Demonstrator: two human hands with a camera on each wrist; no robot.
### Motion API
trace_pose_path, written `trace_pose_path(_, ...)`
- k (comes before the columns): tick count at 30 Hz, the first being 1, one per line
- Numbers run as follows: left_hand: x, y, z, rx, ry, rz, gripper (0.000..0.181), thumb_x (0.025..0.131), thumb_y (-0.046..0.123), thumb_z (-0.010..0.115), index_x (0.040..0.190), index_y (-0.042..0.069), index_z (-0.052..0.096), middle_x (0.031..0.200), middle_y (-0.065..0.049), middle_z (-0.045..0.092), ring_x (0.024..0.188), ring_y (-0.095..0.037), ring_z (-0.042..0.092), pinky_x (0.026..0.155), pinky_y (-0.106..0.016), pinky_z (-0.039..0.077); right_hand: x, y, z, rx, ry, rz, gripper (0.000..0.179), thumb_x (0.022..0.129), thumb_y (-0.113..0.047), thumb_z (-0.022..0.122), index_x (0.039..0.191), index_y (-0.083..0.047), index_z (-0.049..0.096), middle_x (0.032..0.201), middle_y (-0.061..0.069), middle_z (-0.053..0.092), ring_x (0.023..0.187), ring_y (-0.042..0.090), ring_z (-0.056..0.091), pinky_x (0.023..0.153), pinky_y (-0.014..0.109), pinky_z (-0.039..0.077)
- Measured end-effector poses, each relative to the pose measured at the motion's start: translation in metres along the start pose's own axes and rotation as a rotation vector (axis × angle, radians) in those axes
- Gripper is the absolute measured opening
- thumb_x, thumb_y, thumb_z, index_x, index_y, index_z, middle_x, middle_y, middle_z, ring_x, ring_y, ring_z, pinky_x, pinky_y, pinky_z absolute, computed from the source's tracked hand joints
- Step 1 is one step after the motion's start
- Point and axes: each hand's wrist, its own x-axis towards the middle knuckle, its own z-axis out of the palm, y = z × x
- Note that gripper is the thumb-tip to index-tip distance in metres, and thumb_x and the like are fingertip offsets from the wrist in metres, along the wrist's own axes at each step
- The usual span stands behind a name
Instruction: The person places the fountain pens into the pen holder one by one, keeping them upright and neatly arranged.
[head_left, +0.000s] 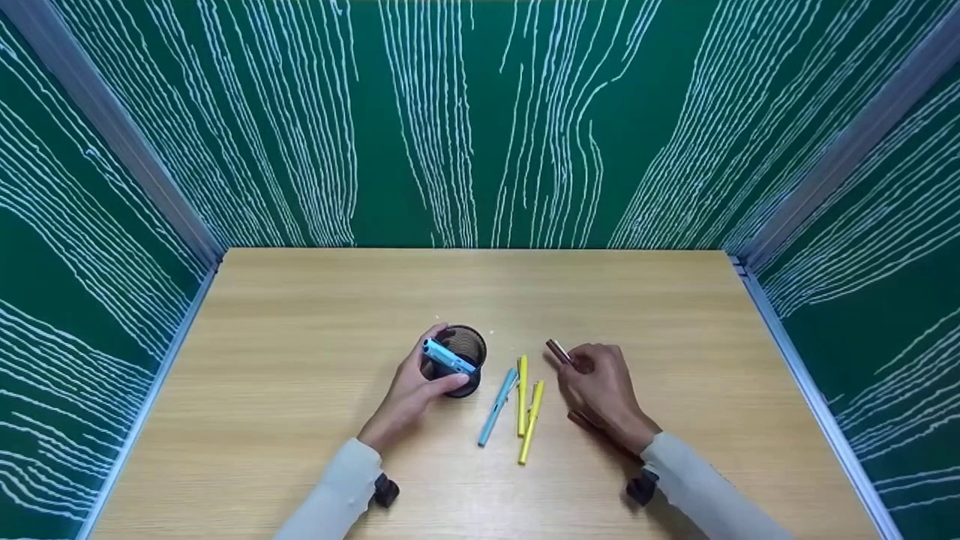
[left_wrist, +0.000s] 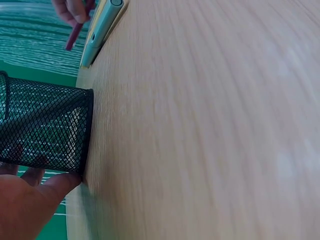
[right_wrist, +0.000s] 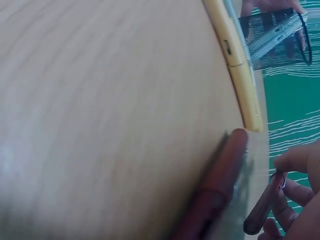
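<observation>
My left hand (head_left: 409, 390) holds a black mesh pen cup (head_left: 469, 339) upright on the table, thumb and fingers around its side. Light blue pens (head_left: 448, 357) lean inside the cup, their ends at the rim. Between thumb and fingers, my right hand (head_left: 606, 382) pinches a dark red pen (head_left: 557, 349), raised off the table in the right wrist view. A second dark red pen (right_wrist: 217, 182) lies on the table beneath that hand, partly hidden by it in the head view. Between the hands lie a light blue pen (head_left: 496, 411) and two yellow pens (head_left: 522, 409).
The light wood table (head_left: 315, 315) is enclosed by green walls (head_left: 480, 195) with white wavy lines. Metal rails (head_left: 817, 390) run along its sides. Each wrist carries a small black camera, such as the left one (head_left: 386, 491).
</observation>
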Motion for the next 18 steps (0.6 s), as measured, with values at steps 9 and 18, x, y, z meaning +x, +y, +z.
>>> trace_pose_path(9,0.0,0.001,-0.001,0.018,0.001,-0.009,0.094,0.089,0.016,0.093,0.169,0.018,0.043,0.168,-0.01,0.048,0.155,-0.032,0.044,0.131,-0.051,0.027,0.003,-0.016,-0.013,0.052,0.006,0.019,0.008,0.09,-0.002,0.085,0.098,-0.004,0.082,0.097,0.008,0.076,0.107,0.031,0.06,0.099,0.044,0.044)
trace_pose_path(18,-0.001,0.0,-0.001,0.048,-0.002,0.003,0.092,0.09,0.02,0.093,0.168,0.022,0.044,0.167,-0.008,0.05,0.155,-0.03,0.044,0.131,-0.049,0.026,0.008,-0.034,-0.019,0.035,0.017,-0.032,0.012,0.091,-0.004,0.087,0.101,-0.005,0.082,0.098,0.007,0.078,0.112,0.032,0.059,0.102,0.047,0.04)
